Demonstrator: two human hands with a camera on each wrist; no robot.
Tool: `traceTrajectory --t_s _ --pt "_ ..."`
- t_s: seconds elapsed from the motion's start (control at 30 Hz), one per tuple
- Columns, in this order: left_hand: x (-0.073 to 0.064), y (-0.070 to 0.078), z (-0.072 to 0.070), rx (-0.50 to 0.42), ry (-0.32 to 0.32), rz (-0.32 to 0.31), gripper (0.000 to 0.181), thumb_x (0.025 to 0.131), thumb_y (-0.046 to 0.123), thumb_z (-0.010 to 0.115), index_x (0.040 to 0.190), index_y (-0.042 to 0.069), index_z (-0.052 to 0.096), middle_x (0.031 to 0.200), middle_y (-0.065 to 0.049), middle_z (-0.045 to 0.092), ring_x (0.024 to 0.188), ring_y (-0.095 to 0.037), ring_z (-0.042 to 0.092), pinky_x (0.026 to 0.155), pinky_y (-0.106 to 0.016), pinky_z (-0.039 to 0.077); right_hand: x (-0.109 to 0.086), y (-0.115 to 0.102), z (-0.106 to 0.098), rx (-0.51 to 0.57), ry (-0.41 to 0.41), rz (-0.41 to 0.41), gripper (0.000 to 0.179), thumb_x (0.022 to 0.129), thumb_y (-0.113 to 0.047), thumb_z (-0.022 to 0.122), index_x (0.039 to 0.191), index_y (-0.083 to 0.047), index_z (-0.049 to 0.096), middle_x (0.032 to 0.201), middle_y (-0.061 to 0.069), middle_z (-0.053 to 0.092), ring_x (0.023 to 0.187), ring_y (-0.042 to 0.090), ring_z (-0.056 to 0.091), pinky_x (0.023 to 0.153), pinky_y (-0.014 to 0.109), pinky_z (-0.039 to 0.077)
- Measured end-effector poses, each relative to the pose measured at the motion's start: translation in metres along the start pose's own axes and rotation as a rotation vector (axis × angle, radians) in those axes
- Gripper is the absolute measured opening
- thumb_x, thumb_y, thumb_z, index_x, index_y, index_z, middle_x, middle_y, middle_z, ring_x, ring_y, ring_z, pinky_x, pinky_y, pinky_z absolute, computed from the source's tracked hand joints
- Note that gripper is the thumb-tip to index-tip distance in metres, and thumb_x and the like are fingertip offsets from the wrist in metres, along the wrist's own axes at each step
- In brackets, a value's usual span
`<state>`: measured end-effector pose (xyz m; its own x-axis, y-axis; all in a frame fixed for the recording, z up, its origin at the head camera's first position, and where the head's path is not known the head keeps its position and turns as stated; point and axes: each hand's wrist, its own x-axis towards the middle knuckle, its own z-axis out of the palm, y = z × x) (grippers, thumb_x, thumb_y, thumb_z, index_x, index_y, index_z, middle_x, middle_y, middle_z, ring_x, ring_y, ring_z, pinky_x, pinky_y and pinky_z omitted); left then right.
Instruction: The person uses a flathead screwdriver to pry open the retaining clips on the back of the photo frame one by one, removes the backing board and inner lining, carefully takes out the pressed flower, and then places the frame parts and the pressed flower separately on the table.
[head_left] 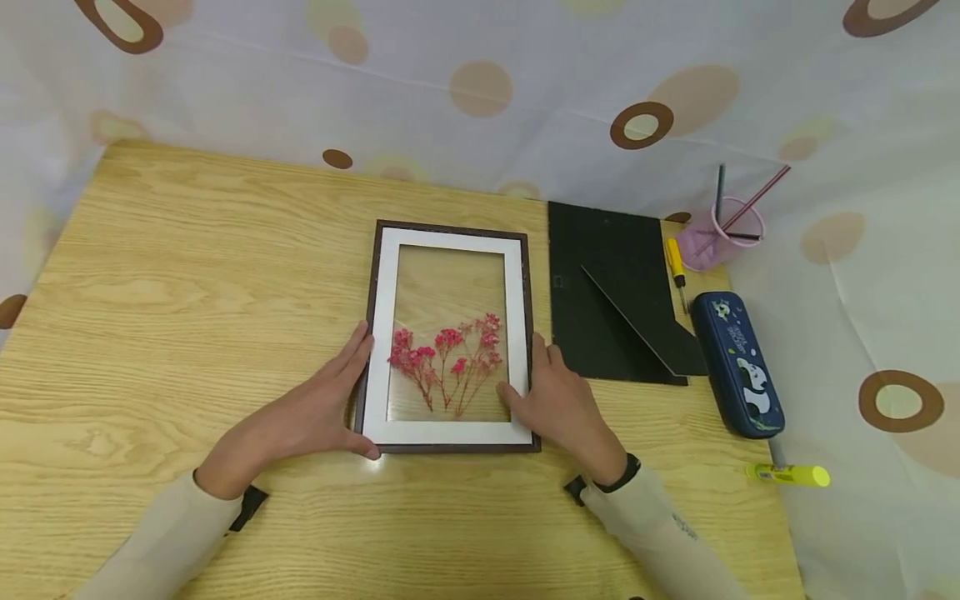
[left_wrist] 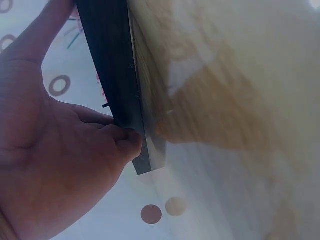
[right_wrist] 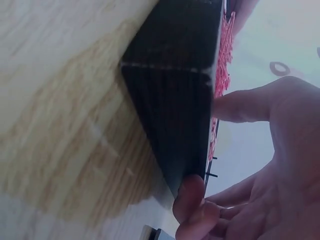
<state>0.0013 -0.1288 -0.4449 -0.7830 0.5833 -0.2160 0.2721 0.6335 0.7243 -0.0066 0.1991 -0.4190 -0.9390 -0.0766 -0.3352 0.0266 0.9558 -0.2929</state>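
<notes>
A dark brown picture frame point(head_left: 448, 448) lies on the table with a white mat point(head_left: 450, 432) inside. Sprigs of pink dried flowers point(head_left: 447, 337) show in the mat's see-through window. My left hand point(head_left: 318, 408) holds the frame at its near left corner: the fingers run along the left side and the thumb is at the near edge. In the left wrist view bent fingertips point(left_wrist: 131, 144) press the dark side. My right hand point(head_left: 558, 400) grips the right side, thumb over the mat by the window, other fingers bent against the outer edge.
To the right lies a black backing board point(head_left: 600, 242) with its stand flap point(head_left: 637, 321) raised. Beyond it are a yellow screwdriver point(head_left: 675, 260), a pink pencil cup point(head_left: 705, 242), a dark blue pencil case point(head_left: 738, 362) and a yellow glue stick point(head_left: 787, 475). A patterned curtain point(head_left: 420, 92) hangs behind the table.
</notes>
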Motion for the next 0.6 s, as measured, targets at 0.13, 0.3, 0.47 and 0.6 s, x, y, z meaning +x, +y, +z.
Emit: traceTrajectory --t_s 0.13,0.3,0.47,0.6 --pt "-0.0003 0.0018 -0.001 0.0 0.007 0.015 0.146 0.059 0.046 0.095 0.157 -0.007 0.002 0.166 -0.018 -0.012 0.15 -0.042 0.01 0.117 -0.053 0.025 0.0003 -0.0019 0.0009 -0.004 0.0 0.011 0.087 0.092 -0.041 0.064 0.153 0.008 0.025 0.13 0.03 0.049 0.083 0.034 0.061 0.07 0.05 0.054" --pt "0.0031 0.0039 -0.0002 -0.006 0.007 0.019 0.145 0.059 0.046 0.095 0.157 -0.007 0.002 0.166 -0.019 -0.012 0.15 -0.043 0.01 0.117 -0.054 0.025 0.0009 -0.0003 -0.0009 0.006 0.007 0.026 0.083 0.094 -0.038 0.061 0.153 0.009 0.026 0.133 0.03 0.048 0.084 0.035 0.06 0.072 0.052 0.053" --pt "0.006 0.006 0.0006 -0.009 0.001 0.003 0.144 0.06 0.045 0.095 0.158 -0.005 0.002 0.166 -0.017 -0.012 0.15 -0.043 0.01 0.116 -0.054 0.025 0.0029 0.0025 -0.001 0.001 0.015 0.028 0.08 0.094 -0.033 0.06 0.152 0.011 0.026 0.131 0.03 0.049 0.081 0.033 0.058 0.068 0.049 0.052" --pt "0.0087 0.0077 0.0011 -0.007 -0.003 0.005 0.143 0.061 0.045 0.095 0.158 -0.005 0.002 0.166 -0.018 -0.012 0.15 -0.043 0.01 0.116 -0.054 0.025 0.0031 0.0029 -0.0023 -0.013 0.04 0.015 0.078 0.093 -0.03 0.059 0.151 0.013 0.028 0.129 0.03 0.05 0.077 0.033 0.058 0.065 0.049 0.052"
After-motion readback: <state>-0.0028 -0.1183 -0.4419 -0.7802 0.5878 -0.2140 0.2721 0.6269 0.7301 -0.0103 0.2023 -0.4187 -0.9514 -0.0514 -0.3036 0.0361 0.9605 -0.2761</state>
